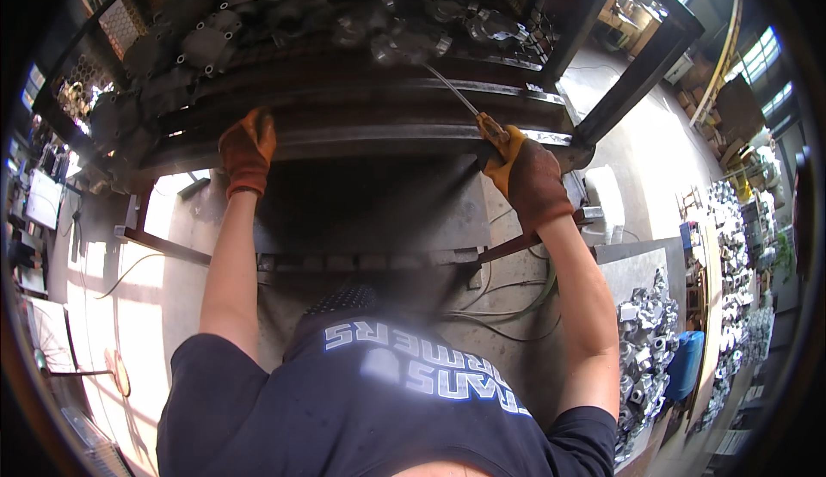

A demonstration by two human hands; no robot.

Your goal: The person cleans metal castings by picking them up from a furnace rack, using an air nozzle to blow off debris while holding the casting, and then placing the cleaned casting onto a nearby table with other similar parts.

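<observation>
An orange work glove covers my left hand point(248, 152), which is closed over the front steel rail point(361, 137) of a dark metal frame; whatever its fingers hold is hidden. In a brown and yellow glove, my right hand point(532, 176) grips an air blow gun point(492, 130) with an orange-yellow body. Its long thin metal nozzle points forward and left. Beyond the nozzle's tip lies a grey metal casting point(411, 45), blurred in the picture. More castings point(211, 43) are spread over the dark rack at the far left.
A steel post point(632, 81) rises at the frame's right corner. Hoses point(508, 313) run across the floor below. Piled shiny castings point(645, 339) and a blue container point(685, 365) stand to the right. A round-based stand point(119, 374) is on the left floor.
</observation>
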